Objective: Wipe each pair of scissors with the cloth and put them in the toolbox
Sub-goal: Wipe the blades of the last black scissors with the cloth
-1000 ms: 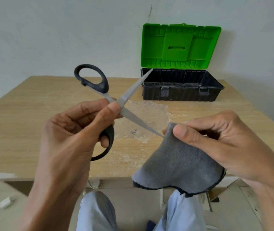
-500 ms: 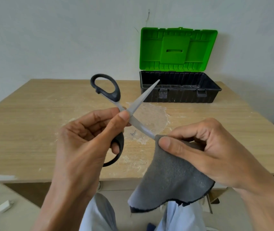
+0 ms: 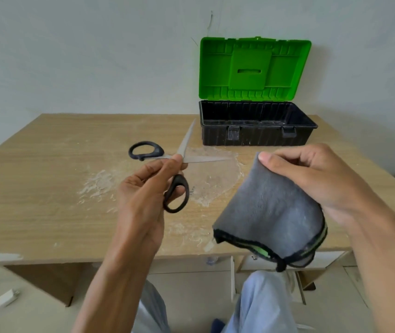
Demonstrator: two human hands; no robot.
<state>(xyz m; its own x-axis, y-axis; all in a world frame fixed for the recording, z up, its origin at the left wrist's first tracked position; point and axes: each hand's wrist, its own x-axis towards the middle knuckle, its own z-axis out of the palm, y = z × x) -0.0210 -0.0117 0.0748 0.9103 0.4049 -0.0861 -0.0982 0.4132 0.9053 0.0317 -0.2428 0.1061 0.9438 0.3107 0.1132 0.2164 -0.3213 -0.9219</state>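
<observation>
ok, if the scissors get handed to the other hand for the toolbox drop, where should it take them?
Probably the free upper handle loop of the scissors, approached from the person's left. The blades are splayed open, points aimed toward the toolbox and the cloth, and the left hand covers the pivot and lower loop.

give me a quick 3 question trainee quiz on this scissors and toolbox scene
1. True or false: the cloth is touching a blade of the scissors.
2. Which hand holds the scissors: A) left hand B) right hand C) neither?
3. Fill in: the lid of the toolbox is ____.

Key:
1. False; the cloth hangs from the right hand, apart from the open blades.
2. A; its grip is near the pivot.
3. Open, standing upright behind the black base.
</observation>
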